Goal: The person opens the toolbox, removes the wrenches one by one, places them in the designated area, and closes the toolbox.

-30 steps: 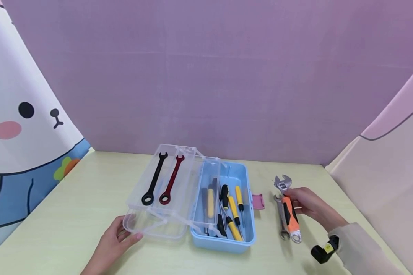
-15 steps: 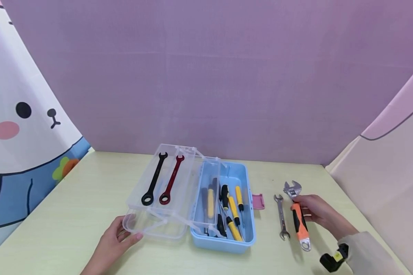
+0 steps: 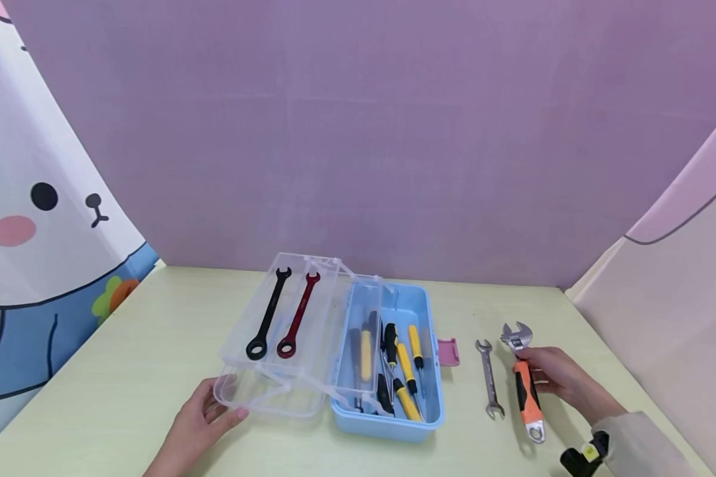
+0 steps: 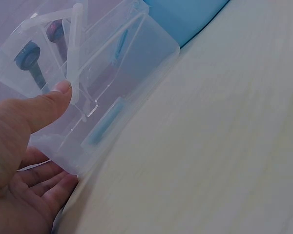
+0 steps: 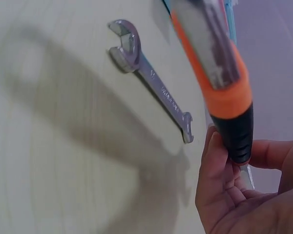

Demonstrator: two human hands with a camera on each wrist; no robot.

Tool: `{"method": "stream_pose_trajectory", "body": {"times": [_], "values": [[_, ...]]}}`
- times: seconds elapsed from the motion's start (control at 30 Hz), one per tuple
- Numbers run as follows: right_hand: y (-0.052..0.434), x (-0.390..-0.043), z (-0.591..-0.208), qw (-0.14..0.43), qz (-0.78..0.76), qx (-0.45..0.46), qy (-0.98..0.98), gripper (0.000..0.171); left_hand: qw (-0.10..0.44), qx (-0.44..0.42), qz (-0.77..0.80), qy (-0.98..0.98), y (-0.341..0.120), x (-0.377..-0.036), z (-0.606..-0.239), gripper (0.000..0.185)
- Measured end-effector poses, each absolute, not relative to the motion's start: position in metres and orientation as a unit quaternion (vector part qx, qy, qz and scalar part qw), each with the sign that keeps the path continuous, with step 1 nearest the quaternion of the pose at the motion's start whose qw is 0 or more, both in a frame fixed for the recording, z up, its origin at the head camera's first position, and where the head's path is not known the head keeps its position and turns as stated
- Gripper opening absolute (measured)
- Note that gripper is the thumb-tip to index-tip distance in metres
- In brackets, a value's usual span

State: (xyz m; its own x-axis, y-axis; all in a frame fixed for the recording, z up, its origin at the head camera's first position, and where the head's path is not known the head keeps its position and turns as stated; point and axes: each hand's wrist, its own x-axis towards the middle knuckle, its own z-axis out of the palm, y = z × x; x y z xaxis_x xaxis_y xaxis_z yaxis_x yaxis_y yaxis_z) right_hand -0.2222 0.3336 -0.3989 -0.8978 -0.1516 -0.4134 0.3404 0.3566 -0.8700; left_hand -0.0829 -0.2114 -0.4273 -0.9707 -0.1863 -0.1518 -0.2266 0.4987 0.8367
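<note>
Wrench with orange-and-black handle [image 3: 526, 387] lies in the lower right of the head view, long axis running up-and-down the frame, chrome jaw end uppermost; the right hand [image 3: 557, 379] grips it near the head. Just left of it, apart, lies a plain steel spanner [image 3: 489, 378]. Far across, lower left, the left hand [image 3: 199, 424] pinches the clear toolbox tray [image 3: 256, 391]
</note>
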Motion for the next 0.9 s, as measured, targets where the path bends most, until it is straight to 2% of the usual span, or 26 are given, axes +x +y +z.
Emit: {"method": "stream_pose_trajectory", "body": {"times": [0.43,0.9], "values": [[0.341,-0.228,-0.412,0.193,-0.534,0.085,0.819,0.025,0.024,-0.125,0.486,0.865,-0.210,-0.083,-0.426,0.070],[0.343,-0.234,-0.416,0.175,-0.498,0.083,0.845,0.033,0.020,-0.126,0.486,0.865,-0.210,-0.083,-0.427,0.070]]}}
